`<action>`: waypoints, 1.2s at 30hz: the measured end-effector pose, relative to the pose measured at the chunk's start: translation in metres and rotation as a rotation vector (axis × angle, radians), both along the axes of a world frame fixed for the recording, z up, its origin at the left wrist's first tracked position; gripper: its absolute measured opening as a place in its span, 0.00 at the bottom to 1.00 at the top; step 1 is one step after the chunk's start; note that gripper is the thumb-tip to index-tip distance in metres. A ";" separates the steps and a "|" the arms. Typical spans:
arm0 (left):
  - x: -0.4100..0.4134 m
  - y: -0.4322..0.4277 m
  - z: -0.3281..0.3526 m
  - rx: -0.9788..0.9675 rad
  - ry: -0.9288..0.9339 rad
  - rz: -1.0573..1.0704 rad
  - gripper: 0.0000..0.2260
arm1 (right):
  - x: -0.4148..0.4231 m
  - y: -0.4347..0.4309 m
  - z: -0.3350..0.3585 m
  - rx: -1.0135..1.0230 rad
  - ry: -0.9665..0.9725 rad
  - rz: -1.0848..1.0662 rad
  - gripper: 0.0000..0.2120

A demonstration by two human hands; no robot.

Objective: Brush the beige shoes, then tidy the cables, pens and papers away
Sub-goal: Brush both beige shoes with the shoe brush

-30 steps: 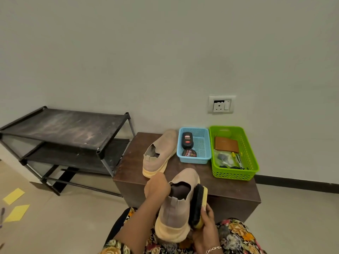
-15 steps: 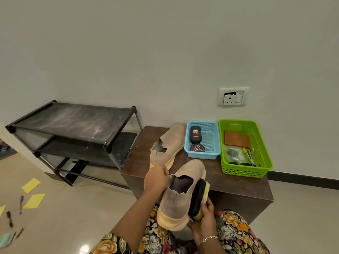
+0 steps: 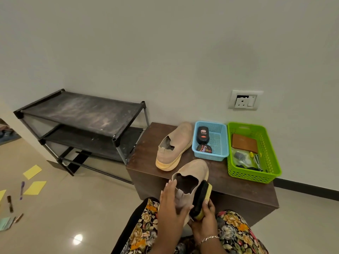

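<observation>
Left hand [image 3: 172,202] grasps heel of beige slip-on shoe with yellowish sole [image 3: 194,173], held tilted over near edge of brown wooden tabletop [image 3: 238,187]. Right hand [image 3: 205,219] clenched round black-bristled brush with yellow back [image 3: 200,198], bristles against shoe's side. Step in hand: brushing, first part of task. Next move likely calls for strokes along upper, left hand steadying. Count: two beige shoes, second shoe [image 3: 174,145] lying on tabletop; one brush; on floor well left of tabletop, three pens [image 3: 22,189], three yellow paper sheets [image 3: 32,171], one teal sheet [image 3: 5,222]. Cables not made out.

head cam | faces forward and down | close over low table [image 3: 218,171] | wall [image 3: 165,52] behind
</observation>
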State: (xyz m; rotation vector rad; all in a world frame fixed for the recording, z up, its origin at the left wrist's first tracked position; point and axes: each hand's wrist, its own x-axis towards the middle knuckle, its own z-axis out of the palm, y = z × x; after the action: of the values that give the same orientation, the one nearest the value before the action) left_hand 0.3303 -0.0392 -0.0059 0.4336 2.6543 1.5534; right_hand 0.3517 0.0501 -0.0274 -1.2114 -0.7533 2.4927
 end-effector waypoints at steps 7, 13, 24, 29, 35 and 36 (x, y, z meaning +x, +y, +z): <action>-0.001 0.008 0.002 0.001 -0.047 0.313 0.33 | -0.003 -0.012 0.005 -0.066 0.036 -0.009 0.17; -0.003 0.006 -0.009 -0.080 0.047 0.300 0.19 | -0.002 0.005 0.001 0.139 -0.102 0.079 0.13; 0.003 0.001 -0.032 0.054 0.189 0.186 0.18 | -0.063 0.069 0.135 1.498 0.070 1.073 0.16; -0.002 0.002 -0.041 0.085 0.247 0.199 0.14 | -0.106 0.034 0.122 1.937 -0.014 1.866 0.19; -0.007 -0.001 -0.040 0.096 0.235 0.221 0.14 | -0.150 0.067 0.086 1.897 -0.423 1.915 0.18; -0.008 -0.002 -0.039 0.107 0.240 0.226 0.14 | -0.146 0.063 0.083 1.836 -0.326 1.949 0.18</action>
State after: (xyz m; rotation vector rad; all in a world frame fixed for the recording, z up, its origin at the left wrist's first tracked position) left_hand 0.3223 -0.0412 -0.0448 0.3555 2.8957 1.8204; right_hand 0.2054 0.1131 0.0554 0.3184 -3.7924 0.2517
